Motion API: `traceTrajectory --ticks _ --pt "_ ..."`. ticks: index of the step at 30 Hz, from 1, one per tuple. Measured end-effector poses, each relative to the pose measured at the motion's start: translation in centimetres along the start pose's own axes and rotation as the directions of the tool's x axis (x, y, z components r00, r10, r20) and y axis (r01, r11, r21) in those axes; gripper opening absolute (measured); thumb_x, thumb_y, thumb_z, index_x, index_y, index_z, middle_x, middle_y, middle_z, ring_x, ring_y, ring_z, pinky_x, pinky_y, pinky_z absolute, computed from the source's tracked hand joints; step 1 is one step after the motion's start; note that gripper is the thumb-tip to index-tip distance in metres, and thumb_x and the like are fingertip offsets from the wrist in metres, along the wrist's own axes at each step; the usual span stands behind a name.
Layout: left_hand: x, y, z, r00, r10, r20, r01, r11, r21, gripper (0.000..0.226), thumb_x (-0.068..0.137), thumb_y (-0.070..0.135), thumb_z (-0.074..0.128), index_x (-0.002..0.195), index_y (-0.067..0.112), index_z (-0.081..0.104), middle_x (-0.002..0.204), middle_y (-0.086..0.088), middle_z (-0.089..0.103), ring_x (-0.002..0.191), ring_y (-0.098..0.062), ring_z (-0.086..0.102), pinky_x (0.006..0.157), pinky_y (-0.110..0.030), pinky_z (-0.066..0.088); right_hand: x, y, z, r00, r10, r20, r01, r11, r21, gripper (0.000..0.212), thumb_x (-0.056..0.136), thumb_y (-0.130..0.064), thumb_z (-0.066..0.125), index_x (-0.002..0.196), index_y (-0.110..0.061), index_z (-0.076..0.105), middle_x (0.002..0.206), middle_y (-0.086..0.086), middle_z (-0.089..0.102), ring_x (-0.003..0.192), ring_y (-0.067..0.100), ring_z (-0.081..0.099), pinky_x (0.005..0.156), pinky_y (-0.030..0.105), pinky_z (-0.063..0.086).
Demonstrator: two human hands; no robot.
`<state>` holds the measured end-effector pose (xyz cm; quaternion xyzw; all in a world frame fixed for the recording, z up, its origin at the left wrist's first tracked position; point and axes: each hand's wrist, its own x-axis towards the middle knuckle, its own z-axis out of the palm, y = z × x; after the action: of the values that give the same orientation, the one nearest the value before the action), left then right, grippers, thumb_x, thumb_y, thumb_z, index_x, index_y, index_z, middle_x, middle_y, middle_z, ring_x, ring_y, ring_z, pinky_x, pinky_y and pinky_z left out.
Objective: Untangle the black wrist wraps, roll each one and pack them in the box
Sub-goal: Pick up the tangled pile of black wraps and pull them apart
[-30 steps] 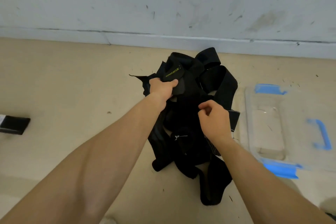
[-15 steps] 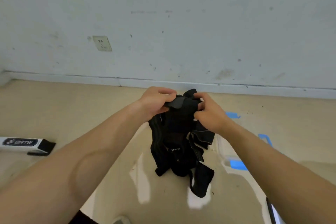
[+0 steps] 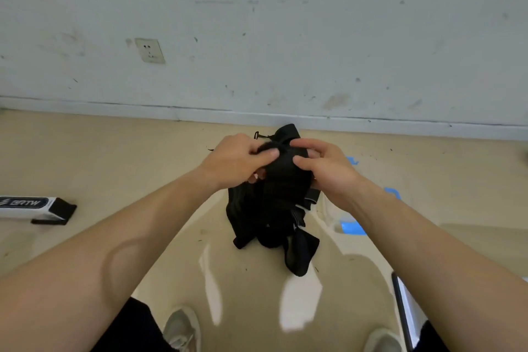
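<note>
We count two hands here, and both are on the same thing. The left hand has its fingers curled over the top of the tangled black wrist wraps, with the thumb pressed flat on the near side. The right hand grips the same top from the three o'clock side, thumb on the near face and fingers wrapped round the back.

The wraps form one clump. The straps cross and fold over each other, so we cannot count them. The clump sits at the middle of the view and hangs down toward six o'clock in several loose tails. We cannot tell whether the lowest tail reaches the floor.

At three o'clock from the clump, just beside it, lies one clear box, mostly hidden behind the right forearm. We make out three blue clips on it.

At nine o'clock, well apart from the wraps, one white and black carton marked BRTW lies on the floor. At eleven o'clock one wall socket is set in the scuffed pale wall.

At six o'clock we see two light shoes. At five o'clock one dark-edged flat panel shows, and we cannot tell what it is.
</note>
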<state>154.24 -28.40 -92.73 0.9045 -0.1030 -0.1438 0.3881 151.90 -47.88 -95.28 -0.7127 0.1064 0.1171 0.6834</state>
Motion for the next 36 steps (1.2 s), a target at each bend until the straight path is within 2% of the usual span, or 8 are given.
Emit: traceTrajectory --ticks 4,8,11,13,20,25,32,36 --pt "0.5 -0.5 -0.2 0.98 -0.113 -0.165 0.108 0.993 -0.042 0.053 0.105 0.042 0.053 0.06 0.014 0.062 0.057 0.004 0.065 0.054 -0.011 0.059 0.058 -0.025 0.043 0.2 0.5 -1.2 1.0 -0.015 0.02 0.017 0.995 -0.101 0.046 0.095 0.005 0.061 0.131 -0.024 0.054 0.103 0.003 0.076 0.08 0.011 0.073 0.059 0.019 0.053" --pt "1.3 -2.2 -3.1 0.872 -0.245 -0.424 0.156 0.959 -0.235 0.043 0.106 0.036 0.051 0.073 0.011 0.065 0.071 -0.001 0.068 0.063 -0.02 0.057 0.064 -0.032 0.047 0.6 2.2 -2.9 0.997 0.072 -0.002 -0.066 0.9 -0.43 0.05 0.094 0.008 0.058 0.138 -0.015 0.049 0.098 -0.001 0.067 0.09 0.017 0.066 0.079 0.025 0.055" --pt "1.3 -3.7 -5.1 0.862 -0.268 -0.431 0.125 0.935 -0.332 0.035 0.107 0.039 0.051 0.095 0.011 0.07 0.089 0.0 0.07 0.076 -0.019 0.063 0.066 -0.032 0.054 0.7 3.1 -4.5 0.983 0.184 -0.018 -0.159 0.794 -0.587 0.042 0.095 0.007 0.055 0.131 -0.014 0.059 0.112 0.006 0.069 0.109 0.026 0.065 0.098 0.034 0.053" --pt "1.2 -4.5 -5.3 0.883 -0.266 -0.386 0.103 0.913 -0.394 0.035 0.107 0.039 0.051 0.109 0.011 0.071 0.101 0.0 0.073 0.085 -0.019 0.071 0.074 -0.034 0.06 0.7 3.2 -5.0 0.982 0.182 -0.038 -0.168 0.775 -0.609 0.043 0.092 0.011 0.047 0.113 -0.021 0.066 0.11 0.009 0.07 0.106 0.025 0.066 0.087 0.028 0.054" --pt "1.2 -3.8 -4.4 0.894 -0.239 -0.379 0.042 0.887 -0.46 0.03 0.109 0.034 0.048 0.104 0.015 0.071 0.095 0.003 0.075 0.066 -0.015 0.075 0.066 -0.025 0.061 0.9 2.3 -5.0 0.99 0.015 -0.144 -0.07 0.92 -0.387 0.033 0.085 0.006 0.05 0.091 -0.019 0.069 0.086 0.007 0.06 0.075 0.019 0.053 0.064 0.027 0.041" --pt "1.5 -3.5 -2.2 0.953 -0.23 -0.197 0.088 0.832 -0.548 0.026 0.108 0.033 0.051 0.103 0.015 0.069 0.097 -0.006 0.072 0.082 -0.017 0.068 0.073 -0.025 0.06 0.8 0.3 -4.5 0.992 0.017 -0.121 -0.005 0.995 0.098 0.008 0.079 -0.011 0.055 0.073 -0.013 0.059 0.078 0.005 0.055 0.077 0.024 0.049 0.072 0.034 0.04" --pt "1.1 -3.9 0.2 0.992 -0.123 0.017 0.118 0.893 -0.435 0.034 0.11 0.033 0.048 0.114 0.008 0.07 0.095 0.0 0.072 0.087 -0.015 0.068 0.083 -0.035 0.054 0.8 0.4 -5.2 0.994 -0.006 0.113 -0.011 0.988 0.153 0.036 0.091 0.005 0.062 0.12 -0.016 0.065 0.092 0.007 0.075 0.077 0.02 0.072 0.066 0.027 0.059" --pt "1.0 -3.6 0.4 0.992 -0.084 0.094 0.111 0.934 -0.339 0.038 0.11 0.032 0.047 0.109 0.004 0.072 0.089 0.004 0.071 0.08 -0.01 0.065 0.082 -0.028 0.049 0.9 0.6 -5.3 0.976 -0.018 0.219 -0.017 0.988 0.156 0.052 0.077 0.003 0.072 0.126 -0.012 0.064 0.102 0.01 0.076 0.087 0.022 0.073 0.075 0.027 0.058"
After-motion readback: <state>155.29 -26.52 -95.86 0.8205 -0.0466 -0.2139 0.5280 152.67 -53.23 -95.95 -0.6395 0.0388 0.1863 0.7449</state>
